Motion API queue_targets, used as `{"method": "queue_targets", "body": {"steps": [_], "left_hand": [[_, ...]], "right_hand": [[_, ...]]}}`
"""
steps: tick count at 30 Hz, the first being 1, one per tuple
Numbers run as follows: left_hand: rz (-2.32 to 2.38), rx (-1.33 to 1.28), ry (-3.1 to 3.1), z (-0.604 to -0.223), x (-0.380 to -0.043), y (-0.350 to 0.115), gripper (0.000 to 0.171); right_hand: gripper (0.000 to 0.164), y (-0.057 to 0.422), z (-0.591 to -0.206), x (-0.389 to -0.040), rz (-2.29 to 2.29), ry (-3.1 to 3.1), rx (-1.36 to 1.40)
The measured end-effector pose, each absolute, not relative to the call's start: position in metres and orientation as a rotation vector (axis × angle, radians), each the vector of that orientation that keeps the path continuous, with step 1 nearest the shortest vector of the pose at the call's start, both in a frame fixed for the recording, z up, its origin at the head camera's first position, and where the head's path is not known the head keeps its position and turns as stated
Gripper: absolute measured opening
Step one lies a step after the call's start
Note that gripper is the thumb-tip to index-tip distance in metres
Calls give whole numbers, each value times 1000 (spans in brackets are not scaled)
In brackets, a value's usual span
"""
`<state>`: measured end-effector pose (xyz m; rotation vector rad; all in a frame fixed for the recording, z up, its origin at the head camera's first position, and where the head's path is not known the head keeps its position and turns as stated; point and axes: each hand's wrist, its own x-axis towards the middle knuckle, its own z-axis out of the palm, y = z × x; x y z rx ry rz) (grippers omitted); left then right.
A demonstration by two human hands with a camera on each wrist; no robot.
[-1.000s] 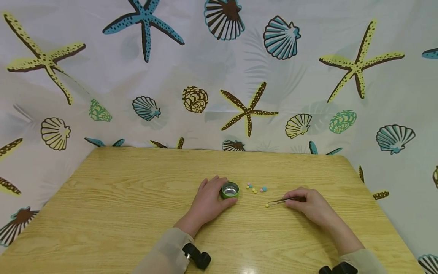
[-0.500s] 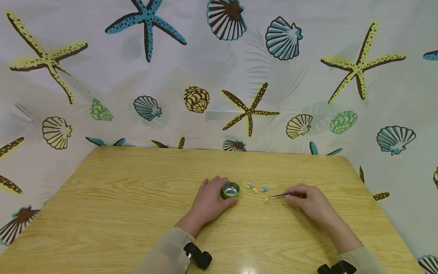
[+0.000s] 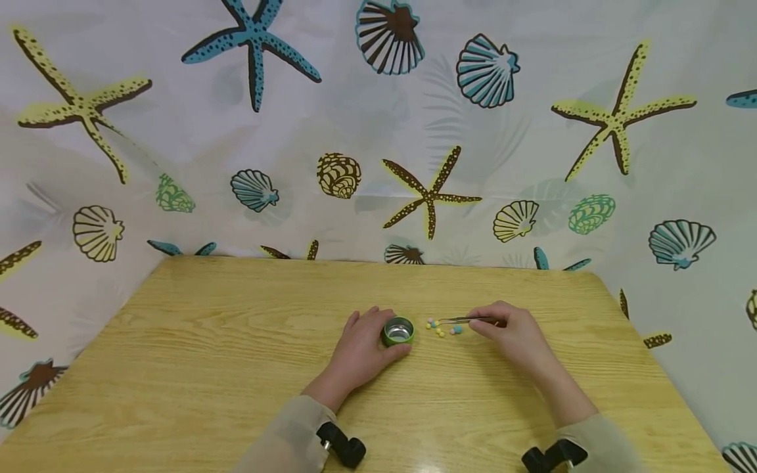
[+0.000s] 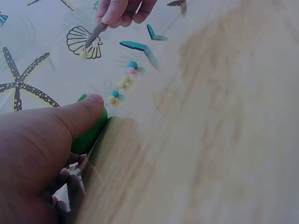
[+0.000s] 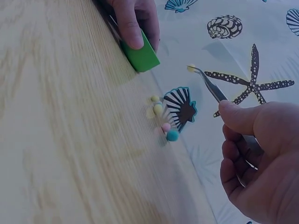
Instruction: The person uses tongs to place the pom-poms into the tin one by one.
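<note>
My left hand (image 3: 362, 348) grips a small round green tin (image 3: 399, 344), open at the top with a silvery inside, thumb on its near side. In the left wrist view the thumb lies against the green wall (image 4: 91, 136). My right hand (image 3: 520, 335) pinches metal tweezers (image 5: 214, 89) with bent, fine tips. A small yellow bead (image 5: 191, 68) is held at the tips, raised above the table. Below lie several small beads: yellow ones (image 5: 158, 109), a pink one (image 5: 166, 126) and a blue one (image 5: 173, 135). The tin's bottom is not clearly visible.
The wood-grain table (image 3: 236, 315) reaches back to a pale hanging cloth (image 3: 296, 131) printed with starfish and shells. A black wrist mount (image 3: 342, 445) sits on the left sleeve, another (image 3: 554, 456) on the right. Loose beads lie just right of the tin.
My right hand has moved left and away from me, lifting the yellow bead in the tweezers from the table to above the loose beads. The left hand and tin have stayed put.
</note>
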<state>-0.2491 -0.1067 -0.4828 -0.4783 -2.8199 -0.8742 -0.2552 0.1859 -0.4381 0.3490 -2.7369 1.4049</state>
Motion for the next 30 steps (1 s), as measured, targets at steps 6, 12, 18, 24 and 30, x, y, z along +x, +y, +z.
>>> {"method": "queue_targets", "body": {"steps": [6, 12, 18, 24, 30], "left_hand": [[-880, -481, -2810, -483, -248, -106, 68], [-875, -479, -2822, -482, -247, -106, 68], [-884, -488, -2813, -481, -247, -106, 68], [-863, -485, -2813, -482, -248, -107, 67], [-870, -487, -2813, -483, -249, -107, 68]], "right_hand": [[15, 166, -438, -255, 1431, -2696, 373], [13, 151, -442, -255, 1435, -2683, 354], [11, 143, -445, -254, 1412, -2669, 341], [10, 137, -446, -254, 1406, -2679, 341], [9, 134, -448, -255, 1395, -2687, 336]]}}
